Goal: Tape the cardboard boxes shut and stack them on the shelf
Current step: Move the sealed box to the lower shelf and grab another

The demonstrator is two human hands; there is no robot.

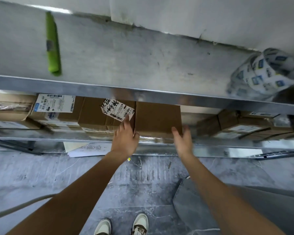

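The metal shelf (143, 94) runs across the wall in two tiers, its steel lips jutting toward the person. On the lower tier a plain cardboard box (158, 117) sits between a labelled box (98, 114) touching its left side and an open gap on its right. The left hand (126, 138) lies flat against the box's left front corner, fingers spread. The right hand (182, 138) hovers open just beside its right front corner, blurred. Above, a tape roll (265, 72) and a green knife (53, 44) rest on the upper tier.
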